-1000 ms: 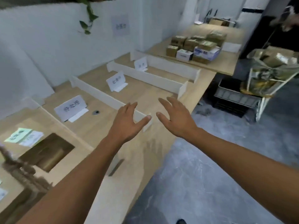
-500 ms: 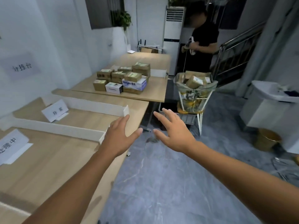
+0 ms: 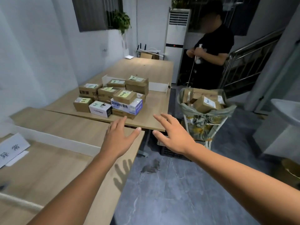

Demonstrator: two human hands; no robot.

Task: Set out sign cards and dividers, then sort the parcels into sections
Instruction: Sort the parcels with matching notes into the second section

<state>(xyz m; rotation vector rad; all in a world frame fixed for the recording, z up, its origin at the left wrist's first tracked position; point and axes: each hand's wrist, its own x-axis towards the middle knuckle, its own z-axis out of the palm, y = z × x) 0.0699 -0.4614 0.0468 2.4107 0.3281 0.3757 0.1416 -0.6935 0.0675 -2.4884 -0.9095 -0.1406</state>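
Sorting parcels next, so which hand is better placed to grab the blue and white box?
Left, probably. The left hand is open and points at the blue and white box; the right hand, also open, hangs past the far table edge, nearer the cart.

The left edge cut off our sign card (image 3: 13, 147). We could not read the small notes on the parcels (image 3: 125, 96), and the front ones hid those behind.

Far ahead of our reach we see a person in black (image 3: 212, 51) beside a white standing air conditioner (image 3: 177, 30); a steel stair railing (image 3: 250, 59) rises further right, grey floor (image 3: 162, 192) below.
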